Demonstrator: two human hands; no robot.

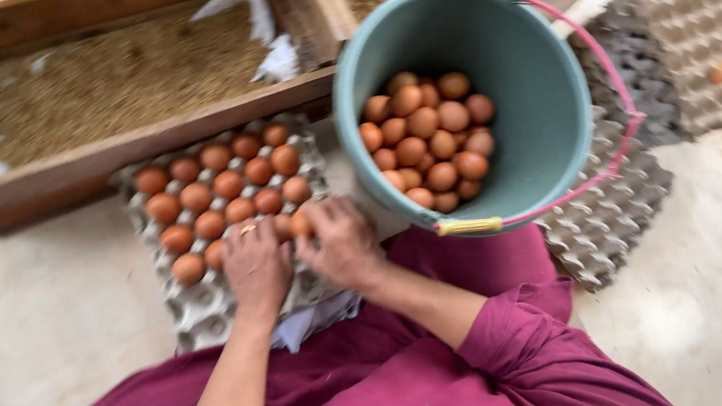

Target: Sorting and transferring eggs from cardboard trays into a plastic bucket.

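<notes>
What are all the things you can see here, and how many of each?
Brown eggs in grey cardboard egg tray: about seventeen showing, brown, in front of the person's lap.
Grey cardboard egg tray: one, grey, partly filled.
Round teal plastic bucket with pink handle: one, right of the tray.
Brown eggs in the bucket: about twenty showing, brown.
Stacks of empty grey egg trays: two stacks, grey, right of the bucket.
Wooden trough of tan feed: one, behind the tray.
Maroon clothing: on the person.
Left hand: on the tray's eggs.
Right hand: on the tray's eggs, beside the left.
</notes>
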